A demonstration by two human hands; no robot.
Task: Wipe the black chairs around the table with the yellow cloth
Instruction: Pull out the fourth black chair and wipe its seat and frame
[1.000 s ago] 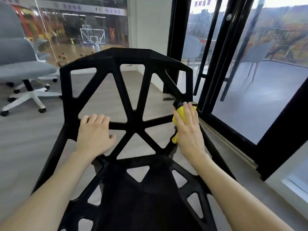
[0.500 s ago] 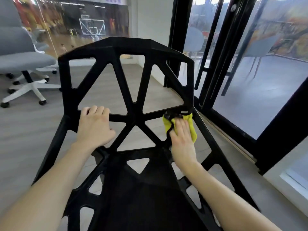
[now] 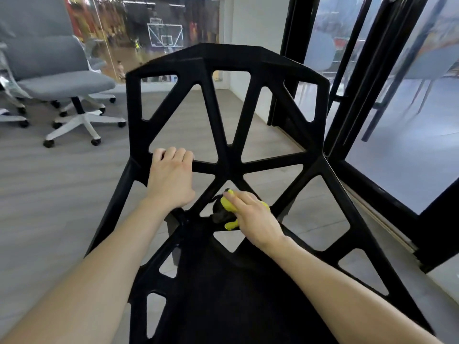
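Left hand [image 3: 171, 180] grips black chair [image 3: 231, 63] strut; right hand [image 3: 253, 217], pressing yellow cloth [image 3: 229, 207], has moved from right edge down to seat junction.

A grey upholstered office chair [image 3: 57, 78] on a white five-star base with black castors stood on the grey wood-look floor [image 3: 49, 184] at the upper left, with part of a second white castor base [image 3: 13, 119] at the left edge. Behind it a glass wall [image 3: 139, 33] showed a basketball backboard [image 3: 165, 36] and a blurred court. To the right ran black-framed glass doors [image 3: 352, 78], and grey chairs [image 3: 422, 63] stood beyond the panes.
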